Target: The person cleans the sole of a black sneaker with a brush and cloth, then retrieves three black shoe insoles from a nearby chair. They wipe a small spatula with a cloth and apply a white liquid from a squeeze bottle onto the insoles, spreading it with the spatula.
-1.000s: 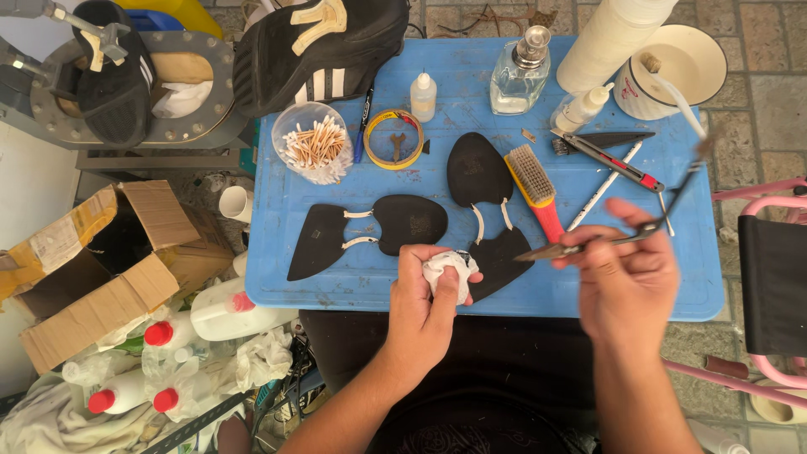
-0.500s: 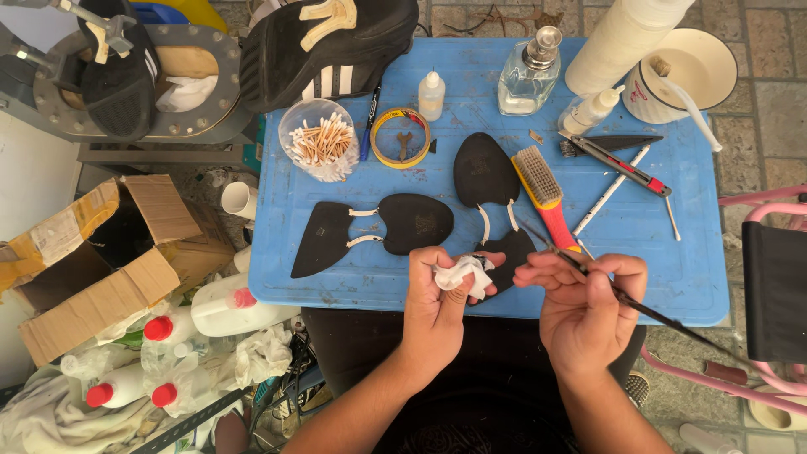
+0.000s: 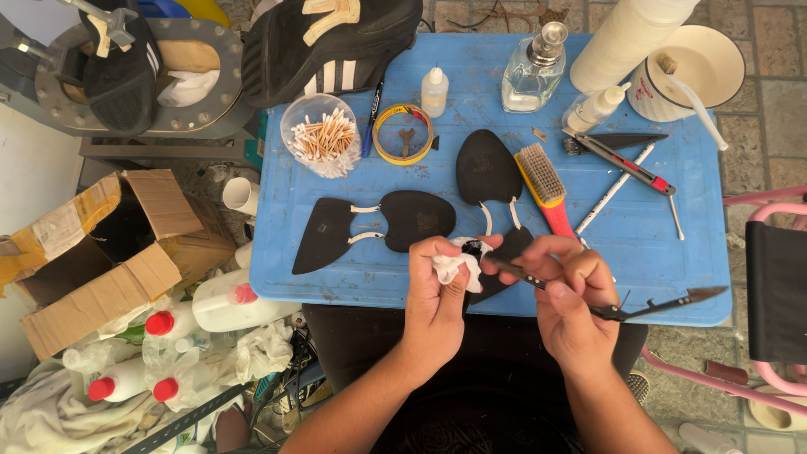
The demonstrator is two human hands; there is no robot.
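My left hand (image 3: pixel 437 294) pinches a small white cloth (image 3: pixel 451 265) at the near edge of the blue table (image 3: pixel 336 261). My right hand (image 3: pixel 567 294) grips a black folding tool (image 3: pixel 618 307); its one end meets the cloth, its other pointed end sticks out to the right. Just behind my hands lie two pairs of black sole pieces joined by white straps, one pair (image 3: pixel 378 227) flat on the left, the other (image 3: pixel 492 181) partly hidden under my fingers.
On the table: a cup of cotton swabs (image 3: pixel 321 134), yellow tape roll (image 3: pixel 402 133), brush with red handle (image 3: pixel 545 189), utility knife (image 3: pixel 622 161), glass bottle (image 3: pixel 532 71), white cup (image 3: pixel 685 71). A black shoe (image 3: pixel 328 42) lies behind. Cardboard box (image 3: pixel 101 252) and plastic bottles (image 3: pixel 223 303) stand left.
My right hand has drawn the black tool back from over the table to the cloth, and both hands now meet at the table's near edge. The view has shifted slightly.
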